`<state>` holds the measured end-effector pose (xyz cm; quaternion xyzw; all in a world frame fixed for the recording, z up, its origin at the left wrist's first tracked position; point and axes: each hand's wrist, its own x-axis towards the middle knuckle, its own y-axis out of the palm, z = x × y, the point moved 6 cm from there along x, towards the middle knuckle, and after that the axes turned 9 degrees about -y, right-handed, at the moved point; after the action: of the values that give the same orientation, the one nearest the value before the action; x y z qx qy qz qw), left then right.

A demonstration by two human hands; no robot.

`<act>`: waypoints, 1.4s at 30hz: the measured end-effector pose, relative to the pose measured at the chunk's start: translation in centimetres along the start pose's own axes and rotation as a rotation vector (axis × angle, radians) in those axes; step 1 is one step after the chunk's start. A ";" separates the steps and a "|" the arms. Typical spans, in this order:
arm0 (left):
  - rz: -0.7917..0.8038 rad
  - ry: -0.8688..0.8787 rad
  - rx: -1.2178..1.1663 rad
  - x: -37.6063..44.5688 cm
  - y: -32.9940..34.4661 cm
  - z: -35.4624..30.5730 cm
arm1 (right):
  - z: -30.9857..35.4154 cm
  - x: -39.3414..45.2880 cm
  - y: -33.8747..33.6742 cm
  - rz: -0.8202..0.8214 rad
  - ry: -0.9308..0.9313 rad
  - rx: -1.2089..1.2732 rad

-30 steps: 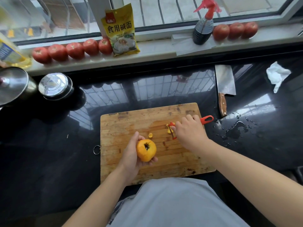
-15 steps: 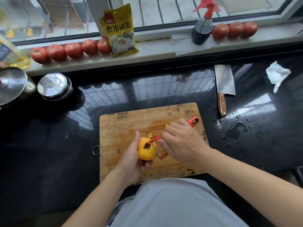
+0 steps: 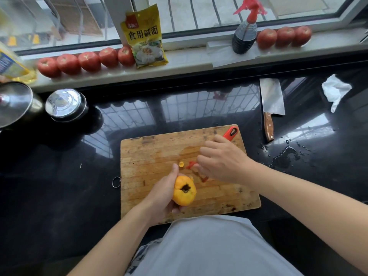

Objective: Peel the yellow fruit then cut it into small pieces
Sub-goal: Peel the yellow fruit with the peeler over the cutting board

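Note:
A yellow fruit [image 3: 184, 191] with a dark stem pit facing up sits in my left hand [image 3: 162, 196], which grips it over the near part of the wooden cutting board [image 3: 151, 154]. My right hand [image 3: 223, 161] holds a red-handled peeler [image 3: 230, 133]; the peeler's head pokes out by my fingers just beyond the fruit, and most of the handle is hidden in my fist. A small yellow peel scrap [image 3: 181, 163] lies on the board next to my left thumb.
A cleaver [image 3: 271, 100] with a wooden handle lies on the black counter right of the board, with water drops [image 3: 284, 156] near it. A crumpled tissue [image 3: 335, 90] is far right. Steel pot lids [image 3: 63, 103] stand at left. Tomatoes [image 3: 89, 61], a yellow packet [image 3: 144, 38] and a spray bottle [image 3: 245, 34] line the sill.
My left hand has drawn the fruit nearer and turned its stem pit up. My right hand has pulled the peeler off the fruit, so a small gap separates them.

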<state>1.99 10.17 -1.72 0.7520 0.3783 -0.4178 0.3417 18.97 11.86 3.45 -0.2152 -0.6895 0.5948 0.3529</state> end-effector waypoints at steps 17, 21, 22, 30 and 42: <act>0.228 0.034 -0.264 -0.2 -0.5 -0.3 | -0.7 -2.7 0.5 0.028 0.480 0.236; 0.221 0.069 -0.208 -0.2 0.1 -0.3 | 1.1 -0.9 -1.9 -0.009 0.356 0.231; 0.202 0.075 -0.199 -0.3 0.2 -0.4 | 1.3 -0.5 -2.1 0.008 0.343 0.229; 0.027 0.160 -0.267 -0.3 -0.5 -0.6 | 2.1 -0.4 -1.9 -0.017 0.349 0.190; -0.031 0.154 -0.385 0.6 -1.4 -0.9 | -2.1 -3.7 2.5 0.260 0.720 0.115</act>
<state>1.34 11.77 -2.20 0.6968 0.4876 -0.2842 0.4428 22.68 11.13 0.22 -0.4755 -0.4541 0.5587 0.5056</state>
